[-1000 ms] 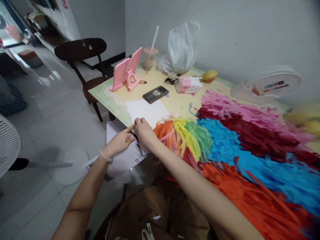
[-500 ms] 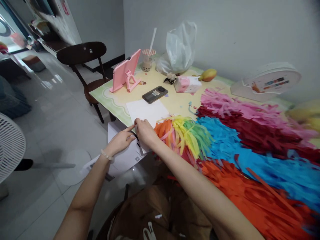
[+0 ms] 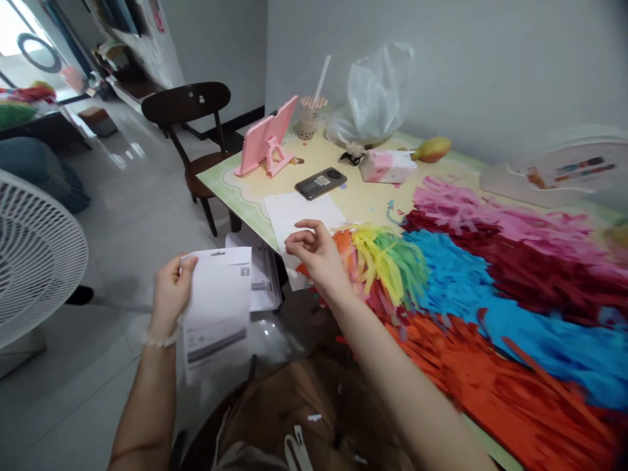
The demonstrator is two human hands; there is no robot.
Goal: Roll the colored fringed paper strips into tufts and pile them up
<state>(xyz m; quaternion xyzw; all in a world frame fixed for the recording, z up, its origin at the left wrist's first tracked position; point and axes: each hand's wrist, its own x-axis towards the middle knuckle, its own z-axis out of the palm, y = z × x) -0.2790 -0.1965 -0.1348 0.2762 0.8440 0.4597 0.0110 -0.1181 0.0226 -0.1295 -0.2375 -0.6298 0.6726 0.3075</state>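
My left hand (image 3: 173, 288) grips the top left corner of a flat white packet (image 3: 216, 294), thumb on its front. The packet has a hang hole near its top edge and grey print low down; it hangs over the floor beside the table. Above the table's near edge my right hand (image 3: 314, 252) has its fingers bent and apart, nothing visible in them. Under it lies a white sheet (image 3: 287, 212), partly hidden by the hand. Close by on the right is a bundle of orange, yellow and green paper strips (image 3: 387, 258). Behind the packet, below the tabletop, are more white printed papers (image 3: 262, 281).
Heaps of blue (image 3: 446, 271), dark red (image 3: 530, 271), pink (image 3: 490, 212) and orange (image 3: 490, 366) strips cover the table's right side. Farther back are a phone (image 3: 321, 183), a pink tablet stand (image 3: 267, 137), a drink cup (image 3: 309, 121) and a plastic bag (image 3: 377, 95). A fan (image 3: 39, 255) stands left.
Both hands were together at the table edge over the white papers. My left hand has moved left and down with the packet; my right hand has come away, fingers opened.
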